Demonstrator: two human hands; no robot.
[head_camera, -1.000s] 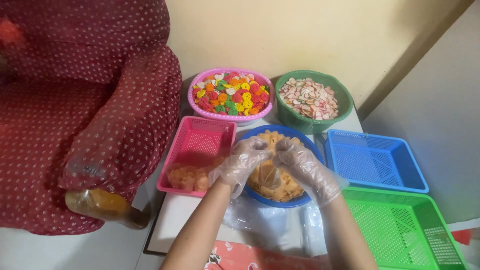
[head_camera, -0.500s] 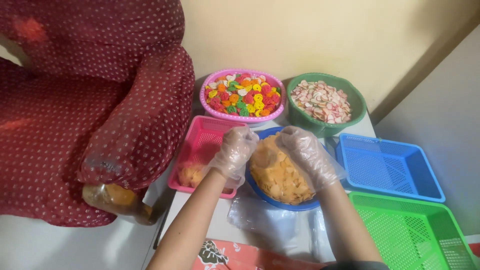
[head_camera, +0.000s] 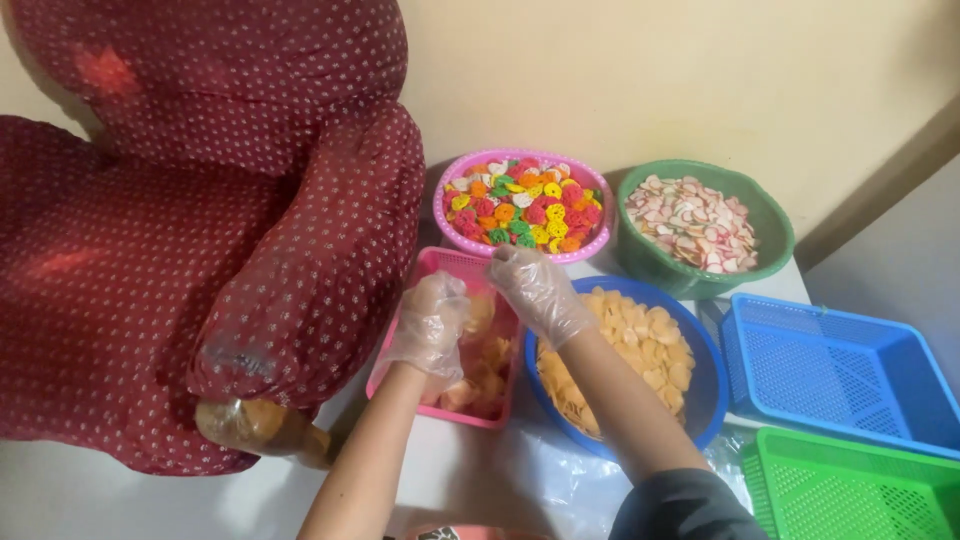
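Observation:
Both hands wear clear plastic gloves. My left hand and my right hand hover over the pink basket, fingers curled around pale orange crackers that lie and drop into it. Beside it to the right stands a blue bowl filled with the same round orange crackers. My right forearm crosses over that bowl's left side.
A pink bowl of multicoloured crackers and a green bowl of white-pink crackers stand at the back. A blue basket and a green basket are at the right. A dark red dotted armchair fills the left.
Both hands moved left from over the blue bowl to over the pink basket, carrying orange crackers. More crackers lie in the pink basket than before.

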